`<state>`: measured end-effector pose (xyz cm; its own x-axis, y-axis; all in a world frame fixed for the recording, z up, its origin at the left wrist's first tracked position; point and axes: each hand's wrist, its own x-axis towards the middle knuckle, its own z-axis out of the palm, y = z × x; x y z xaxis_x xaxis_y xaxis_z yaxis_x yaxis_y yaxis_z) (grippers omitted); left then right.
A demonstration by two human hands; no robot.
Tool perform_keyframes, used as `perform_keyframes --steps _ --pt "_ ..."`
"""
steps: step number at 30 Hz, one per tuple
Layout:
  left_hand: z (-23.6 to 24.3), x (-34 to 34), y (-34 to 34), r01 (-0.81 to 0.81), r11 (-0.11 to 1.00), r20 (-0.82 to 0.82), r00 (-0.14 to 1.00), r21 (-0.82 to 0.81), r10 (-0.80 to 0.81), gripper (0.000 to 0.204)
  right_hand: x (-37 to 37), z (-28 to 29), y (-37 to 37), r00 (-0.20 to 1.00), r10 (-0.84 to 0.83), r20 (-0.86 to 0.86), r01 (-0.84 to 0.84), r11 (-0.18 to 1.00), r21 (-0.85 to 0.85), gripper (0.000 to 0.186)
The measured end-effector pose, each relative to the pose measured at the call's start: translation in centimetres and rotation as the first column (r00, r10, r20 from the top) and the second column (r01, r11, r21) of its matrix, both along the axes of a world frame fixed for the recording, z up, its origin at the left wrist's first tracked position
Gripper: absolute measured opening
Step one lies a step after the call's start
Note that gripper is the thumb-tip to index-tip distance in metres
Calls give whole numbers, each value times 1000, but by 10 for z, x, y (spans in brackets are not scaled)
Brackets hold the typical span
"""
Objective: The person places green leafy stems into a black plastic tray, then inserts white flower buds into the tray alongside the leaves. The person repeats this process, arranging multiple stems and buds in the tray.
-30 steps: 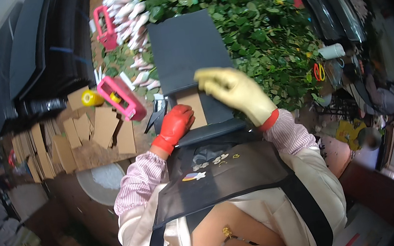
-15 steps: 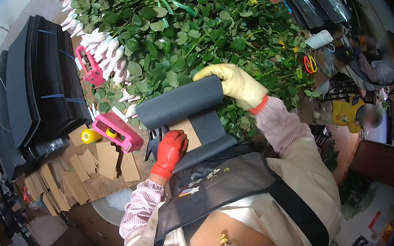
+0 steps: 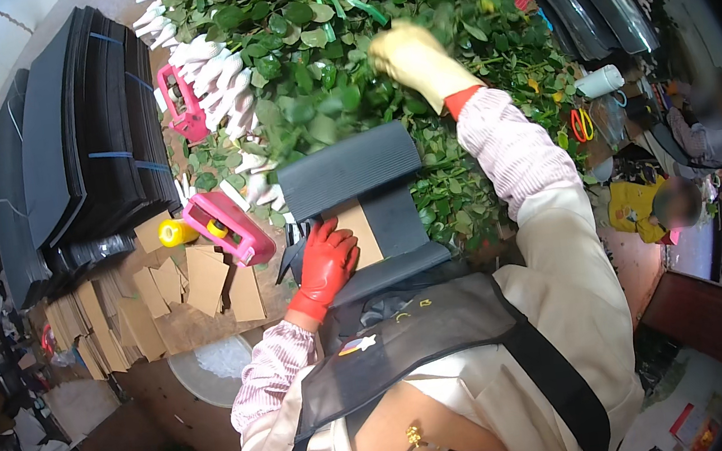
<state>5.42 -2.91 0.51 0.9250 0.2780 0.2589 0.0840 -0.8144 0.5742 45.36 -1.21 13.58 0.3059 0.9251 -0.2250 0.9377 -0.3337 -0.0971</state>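
My left hand [image 3: 327, 262], in a red rubber glove, lies on a brown cardboard piece [image 3: 356, 231] with its fingers stretched out. Under the cardboard is a dark grey corrugated sheet [image 3: 349, 172], its far and near edges curling up. Farther off, over a large heap of green leafy stems [image 3: 282, 44], is my right hand [image 3: 412, 59] in a pale yellow glove. Its fingers are curled round a leafy stem whose leaves [image 3: 315, 122] are blurred; the gripped part is hidden. White net-covered heads [image 3: 224, 84] line the heap's left side.
Two pink tape dispensers [image 3: 239, 232] stand left of the sheet, with a yellow tape roll [image 3: 172, 233] beside one. Cardboard pieces [image 3: 207, 282] lie nearby. Stacked dark sheets [image 3: 62, 137] rise at the left. Orange-yellow scissors [image 3: 582, 125] lie at the right; people work beyond.
My right hand has left the curled far edge of the sheet and moved away from me over the leaves, which now blur. My left hand stays on the cardboard.
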Motion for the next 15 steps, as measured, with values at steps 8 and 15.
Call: perform_keyframes --steps 8,15 --pt "-11 -3 -6 -19 1000 -47 999 -24 18 20 7 55 -70 908 117 403 -285 876 388 23" --pt "-16 2 1 20 1000 2 1000 -17 -19 21 26 23 -131 991 -89 99 40 906 421 30"
